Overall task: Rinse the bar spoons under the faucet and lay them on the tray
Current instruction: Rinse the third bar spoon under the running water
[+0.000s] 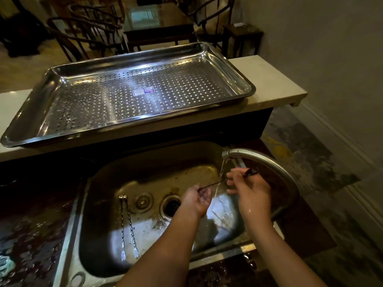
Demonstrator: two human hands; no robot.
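Gripping one bar spoon [215, 183] by both ends, the hands are under the faucet [255, 154], which arches in from 3 o'clock of the sink [99, 204]. The left hand [196, 198], palm up, holds the lower end of the twisted shaft. The right hand [251, 191] pinches the upper part near the small fork tip, which sticks out past its fingers. The hands are apart, and the stream of water [221, 172] falls between them onto the shaft.

Two more bar spoons [122, 224] lie side by side on the sink floor at 9 o'clock of the hands, fork tips toward the near wall. They are just left of a round stopper [143, 201] and the open drain [171, 206].

The perforated tray [93, 104] sits on the pale counter [273, 88] at 12 o'clock, beyond the sink's far wall, with a small sticker [143, 91] at its middle. Between sink and tray rises the counter's dark front face [238, 125]. Dark chairs [87, 34] stand behind the counter.
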